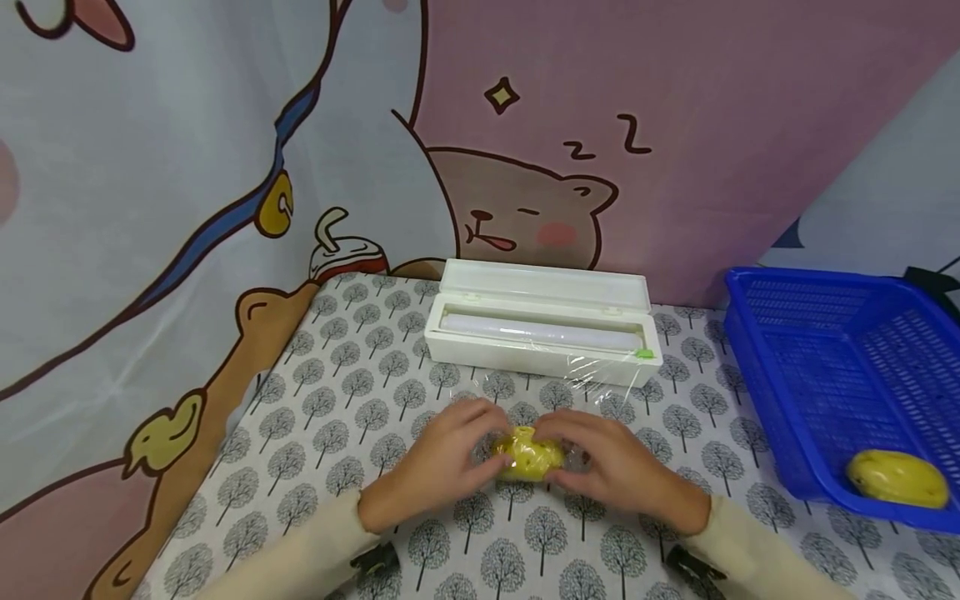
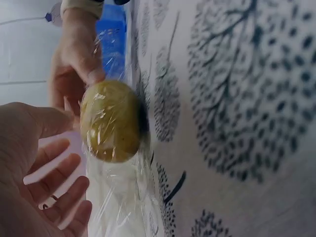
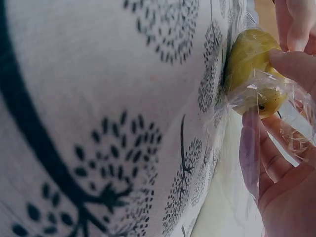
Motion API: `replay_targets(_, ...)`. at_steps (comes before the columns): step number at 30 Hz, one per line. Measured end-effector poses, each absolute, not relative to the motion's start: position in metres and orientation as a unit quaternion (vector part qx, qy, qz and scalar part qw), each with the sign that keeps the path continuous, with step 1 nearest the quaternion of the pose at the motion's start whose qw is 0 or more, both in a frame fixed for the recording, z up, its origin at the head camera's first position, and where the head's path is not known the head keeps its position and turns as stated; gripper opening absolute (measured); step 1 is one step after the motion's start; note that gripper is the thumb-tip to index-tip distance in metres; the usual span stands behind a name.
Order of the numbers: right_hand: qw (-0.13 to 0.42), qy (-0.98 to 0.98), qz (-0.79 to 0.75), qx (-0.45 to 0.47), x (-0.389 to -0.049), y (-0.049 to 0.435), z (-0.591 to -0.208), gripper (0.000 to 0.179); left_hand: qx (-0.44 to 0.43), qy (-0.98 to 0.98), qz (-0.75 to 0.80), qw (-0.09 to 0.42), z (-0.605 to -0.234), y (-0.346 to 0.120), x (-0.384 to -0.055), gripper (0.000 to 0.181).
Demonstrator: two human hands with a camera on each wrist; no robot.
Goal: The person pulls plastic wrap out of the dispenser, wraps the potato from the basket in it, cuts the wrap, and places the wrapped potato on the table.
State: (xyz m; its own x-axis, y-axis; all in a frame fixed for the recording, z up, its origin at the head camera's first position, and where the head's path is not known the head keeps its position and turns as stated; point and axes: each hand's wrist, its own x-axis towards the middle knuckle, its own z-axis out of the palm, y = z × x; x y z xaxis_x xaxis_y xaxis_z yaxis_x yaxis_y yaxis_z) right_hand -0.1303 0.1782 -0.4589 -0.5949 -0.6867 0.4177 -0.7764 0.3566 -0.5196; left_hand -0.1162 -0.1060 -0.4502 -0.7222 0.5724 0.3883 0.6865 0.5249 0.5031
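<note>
A yellow potato [image 1: 529, 455] wrapped in clear cling film lies on the tree-print cloth between both hands. My right hand [image 1: 611, 458] grips its right end; in the right wrist view the thumb lies on the potato [image 3: 252, 54] and a finger is against its other side. Loose cling film [image 3: 298, 116] bunches about that hand. My left hand [image 1: 453, 450] is at the potato's left end. In the left wrist view the left fingers [image 2: 61, 175] are spread, loosely bent and apart from the potato, with the thumb close to it.
Behind the hands stands a white cling film box [image 1: 540, 350], lid raised, with a film roll [image 1: 540, 331] inside and film hanging over its front. To the right is a blue basket [image 1: 772, 417] holding another yellow potato [image 1: 897, 479]. A cartoon-print curtain [image 1: 675, 67] rises behind the table.
</note>
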Motion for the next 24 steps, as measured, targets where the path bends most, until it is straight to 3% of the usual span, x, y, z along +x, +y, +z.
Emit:
replay_targets(10,0.042,-0.816,0.373,0.439,-0.138,0.182,-0.461,0.050,-0.392,-0.874,-0.270,0.098,-0.453,-0.098,-0.117,0.049)
replay_targets(17,0.049,-0.823,0.369,0.430,-0.140,0.182,-0.462,0.046,-0.401,-0.861,-0.296,0.102,-0.456,-0.100,-0.129,0.049)
replay_targets(24,0.073,-0.851,0.334,0.398,-0.138,0.179,-0.465,0.059,-0.391,-0.866,-0.299,0.082,-0.457,-0.102,-0.137,0.046)
